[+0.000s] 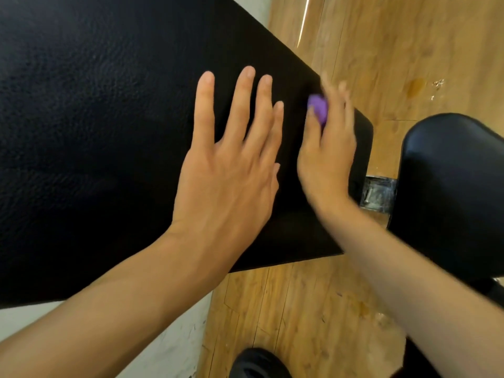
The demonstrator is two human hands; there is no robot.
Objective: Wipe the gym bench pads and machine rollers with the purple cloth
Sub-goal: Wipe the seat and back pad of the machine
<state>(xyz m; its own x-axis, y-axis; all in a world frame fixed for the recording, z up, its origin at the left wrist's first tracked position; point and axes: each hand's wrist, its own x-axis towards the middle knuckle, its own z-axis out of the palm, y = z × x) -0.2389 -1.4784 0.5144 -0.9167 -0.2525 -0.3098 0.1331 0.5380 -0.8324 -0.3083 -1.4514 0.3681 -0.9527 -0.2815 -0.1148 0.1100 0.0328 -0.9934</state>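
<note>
A large black textured bench pad [95, 118] fills the left and centre of the view. My left hand [229, 165] lies flat on it with fingers spread and holds nothing. My right hand [327, 148], blurred by motion, presses the purple cloth [318, 107] against the pad near its right rounded corner. Only a small bunched bit of the cloth shows between my thumb and fingers. A second black pad [450, 186], smoother and shinier, sits just right of the first one.
A metal bracket [377, 195] shows in the gap between the two pads. Wooden plank floor [381, 50] lies beyond and below. A pale floor strip [169, 347] runs at lower left. My dark shoe [259, 364] is at the bottom edge.
</note>
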